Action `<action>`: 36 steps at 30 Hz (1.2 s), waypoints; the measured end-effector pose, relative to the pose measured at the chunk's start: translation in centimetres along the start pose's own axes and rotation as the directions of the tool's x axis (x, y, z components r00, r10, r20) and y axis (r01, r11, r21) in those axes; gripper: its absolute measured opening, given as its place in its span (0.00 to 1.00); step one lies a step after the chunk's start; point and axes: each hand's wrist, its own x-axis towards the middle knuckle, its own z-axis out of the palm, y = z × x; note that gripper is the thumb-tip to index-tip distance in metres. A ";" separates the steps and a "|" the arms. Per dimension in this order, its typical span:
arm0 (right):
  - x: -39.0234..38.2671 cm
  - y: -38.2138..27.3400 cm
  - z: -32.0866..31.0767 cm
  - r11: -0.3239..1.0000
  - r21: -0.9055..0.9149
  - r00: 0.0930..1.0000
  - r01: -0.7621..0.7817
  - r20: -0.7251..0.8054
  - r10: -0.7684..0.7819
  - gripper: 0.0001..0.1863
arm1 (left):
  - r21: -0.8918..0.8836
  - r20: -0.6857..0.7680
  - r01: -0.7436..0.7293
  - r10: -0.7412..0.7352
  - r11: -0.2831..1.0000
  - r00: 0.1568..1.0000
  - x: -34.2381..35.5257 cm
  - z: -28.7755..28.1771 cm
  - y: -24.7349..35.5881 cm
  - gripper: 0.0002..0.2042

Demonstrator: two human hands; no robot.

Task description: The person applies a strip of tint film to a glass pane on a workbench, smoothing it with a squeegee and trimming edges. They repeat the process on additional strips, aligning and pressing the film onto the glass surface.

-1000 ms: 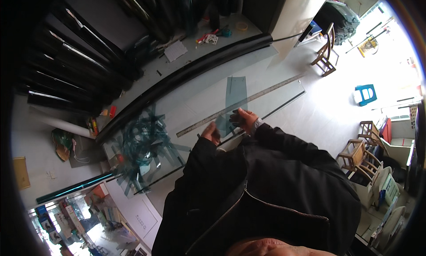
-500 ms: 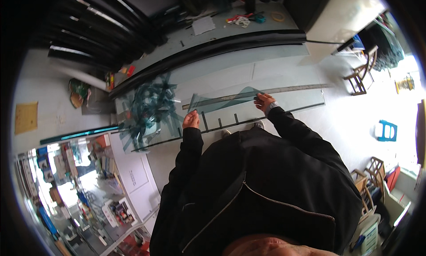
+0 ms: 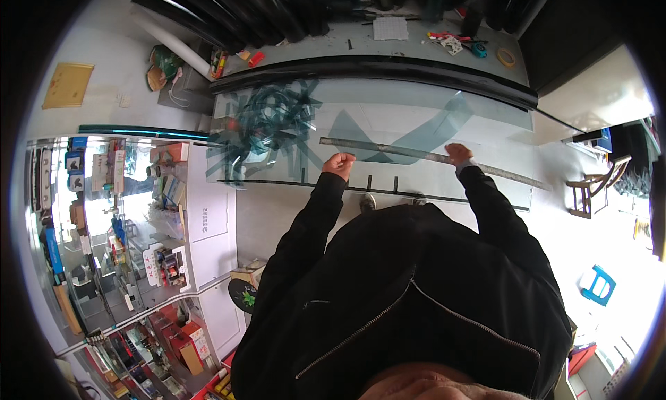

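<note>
A strip of teal tinted film [image 3: 423, 135] lies bent over the glass-topped table [image 3: 267, 192], both ends pointing away from me. My left hand [image 3: 339, 163] is closed beside the strip's near left part, just below the end of a long metal ruler [image 3: 395, 150]. At the ruler's right part, close to the strip, my right hand [image 3: 458, 153] is closed with its fingers curled. What either hand pinches is too small to make out. A tangled heap of teal film scraps [image 3: 270, 123] covers the table's left end.
A long black roll [image 3: 374, 68] runs along the table's far side. Beyond it, a grey surface holds white paper [image 3: 390, 28], a tape measure [image 3: 479, 50] and a tape ring [image 3: 506, 57]. A glass display case [image 3: 139, 227] stands at left, a wooden chair [image 3: 596, 185] at right.
The strip, stretched between my hands before, now lies bent with its ends farther from me. My view has turned and shifted, so the table sits farther right.
</note>
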 end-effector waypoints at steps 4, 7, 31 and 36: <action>-3.2 2.6 -0.4 0.530 -0.824 0.963 0.200 0.066 -0.260 0.30 | 0.208 0.023 0.000 -0.005 0.978 1.000 -0.2 0.3 -2.3 0.04; -5.7 2.6 -0.6 0.457 -0.842 0.918 0.287 0.106 -0.382 0.30 | 0.298 -0.021 -0.027 0.035 0.954 0.999 0.1 -0.3 -3.7 0.07; -7.3 -5.2 11.6 0.874 0.082 0.861 0.480 0.148 -0.487 0.29 | -0.151 0.556 -0.180 0.234 0.972 0.797 2.9 6.6 8.9 0.17; -5.7 -5.0 10.0 0.941 0.182 0.958 0.286 -0.052 -0.282 0.10 | -0.049 0.326 -0.362 0.358 0.931 0.875 6.9 -0.1 2.6 0.19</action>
